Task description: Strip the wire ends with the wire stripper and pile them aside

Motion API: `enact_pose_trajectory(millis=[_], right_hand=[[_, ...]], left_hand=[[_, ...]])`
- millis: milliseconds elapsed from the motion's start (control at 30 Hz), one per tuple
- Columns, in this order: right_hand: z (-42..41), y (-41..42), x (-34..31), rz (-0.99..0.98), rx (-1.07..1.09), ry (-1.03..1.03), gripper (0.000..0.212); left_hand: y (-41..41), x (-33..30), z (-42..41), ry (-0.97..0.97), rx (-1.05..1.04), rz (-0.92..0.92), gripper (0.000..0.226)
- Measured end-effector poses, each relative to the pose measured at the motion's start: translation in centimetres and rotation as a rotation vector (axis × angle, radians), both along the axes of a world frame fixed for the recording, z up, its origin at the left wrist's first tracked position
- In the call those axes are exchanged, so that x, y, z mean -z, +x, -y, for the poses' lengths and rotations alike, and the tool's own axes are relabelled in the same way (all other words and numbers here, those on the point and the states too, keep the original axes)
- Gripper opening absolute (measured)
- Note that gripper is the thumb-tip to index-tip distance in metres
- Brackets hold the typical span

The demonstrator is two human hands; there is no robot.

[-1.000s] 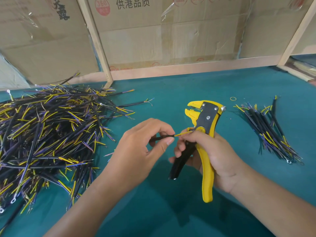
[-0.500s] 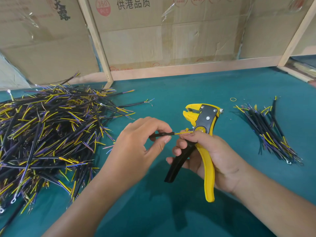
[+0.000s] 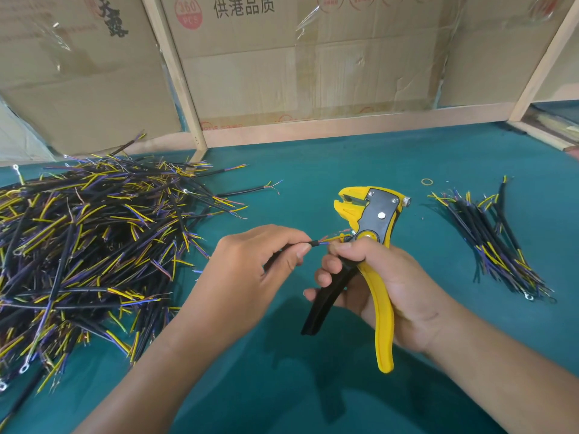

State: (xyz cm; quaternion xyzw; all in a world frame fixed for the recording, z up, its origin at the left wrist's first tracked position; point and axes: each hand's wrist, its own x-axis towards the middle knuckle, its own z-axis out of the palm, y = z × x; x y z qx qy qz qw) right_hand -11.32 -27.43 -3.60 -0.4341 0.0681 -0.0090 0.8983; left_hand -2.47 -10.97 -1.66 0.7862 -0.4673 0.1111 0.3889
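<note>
The left hand [image 3: 250,270] pinches a black-sheathed wire [image 3: 308,244]; the right hand [image 3: 385,286] grips the yellow-and-black wire stripper [image 3: 372,233]. Stripping seems under way. Next, the fine ends need feeding into the stripper's head.

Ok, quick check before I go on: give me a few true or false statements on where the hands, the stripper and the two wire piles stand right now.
1. The right hand grips the wire stripper. True.
2. The left hand is empty. False: it pinches a black wire.
3. The bigger wire pile lies on the person's right. False: it lies on the left; the small pile is on the right.
4. The stripper rests flat on the green table. False: it is held up in the hand.
5. A small rubber band lies near the small pile. True.
</note>
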Motion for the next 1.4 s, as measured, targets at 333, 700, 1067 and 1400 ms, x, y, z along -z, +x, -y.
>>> enact_pose_trajectory(millis=[333, 700, 1067, 1400], right_hand=[[0.0, 0.0, 0.0, 0.012, 0.026, -0.032, 0.011], [0.2, 0.3, 0.2, -0.005, 0.083, -0.035, 0.01], [0.3, 0.3, 0.6, -0.028, 0.023, -0.049, 0.025], [-0.1, 0.3, 1.0, -0.122, 0.031, -0.004, 0.016]], left_hand=[[0.1, -0.2, -0.1, -0.001, 0.0, 0.063, 0.012], [0.4, -0.9, -0.5, -0.085, -0.074, 0.033, 0.008], [0.4, -1.0, -0.5, 0.05, -0.064, 0.173, 0.014], [1.0, -0.1, -0.3, 0.095, -0.113, 0.538, 0.021]])
